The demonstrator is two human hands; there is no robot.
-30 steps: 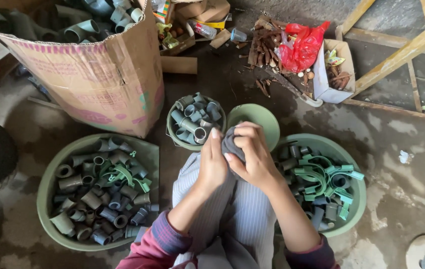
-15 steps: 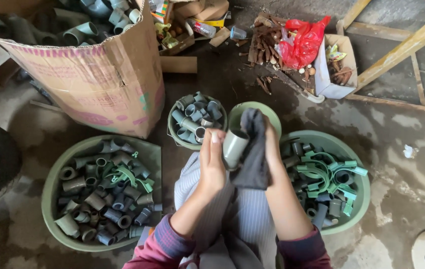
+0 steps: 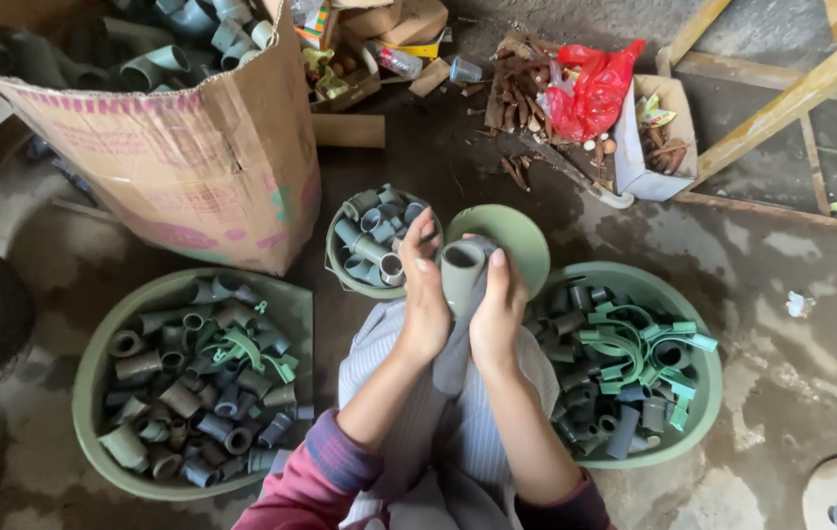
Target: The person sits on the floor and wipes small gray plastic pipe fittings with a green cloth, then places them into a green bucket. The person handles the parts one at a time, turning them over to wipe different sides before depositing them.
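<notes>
My left hand [image 3: 423, 294] and my right hand [image 3: 497, 312] meet above my lap around a short grey-green pipe fitting [image 3: 461, 270] held upright, its open end facing up. A dark grey cloth [image 3: 458, 345] hangs under the fitting, pressed between my right palm and the fitting. A small green bowl [image 3: 340, 263] of grey fittings stands just beyond my left hand. Beside it lies an upturned green lid or bowl [image 3: 516, 236], just past the fitting.
A big green basin [image 3: 92, 373] of grey fittings and green clamps sits at left, another basin [image 3: 708, 378] at right. A large cardboard box [image 3: 183, 167] of pipe elbows stands behind left. Small boxes, a red bag [image 3: 595, 93] and wooden beams [image 3: 791, 98] lie at the back.
The cloth, which covered the fitting in both hands, has slid down off it. The fitting now stands bare and upright between my hands, its open mouth showing.
</notes>
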